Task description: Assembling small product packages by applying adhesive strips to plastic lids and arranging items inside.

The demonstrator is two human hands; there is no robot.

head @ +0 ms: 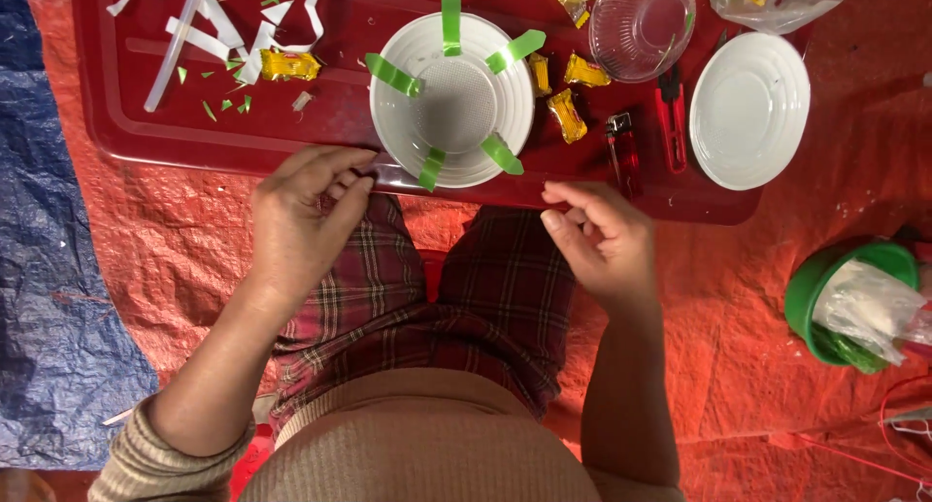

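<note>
An upturned white plastic bowl (451, 99) with several green tape strips stuck around it sits on a dark red tray (340, 36). My left hand (303, 216) hovers at the tray's near edge, just left of the bowl, fingers curled together; nothing shows in it. My right hand (600, 240) is below the tray's near edge, right of the bowl, fingers pinched loosely with nothing visible between them. Both hands are above my lap in plaid trousers.
A second white bowl (749, 109), a clear plastic bowl (641, 24), red snips (670, 118), a red lighter (623, 152), yellow wrapped sweets (566, 114) and white paper strips (218, 26) lie on the tray. A green bowl (811, 288) of bags stands at right on orange tarp.
</note>
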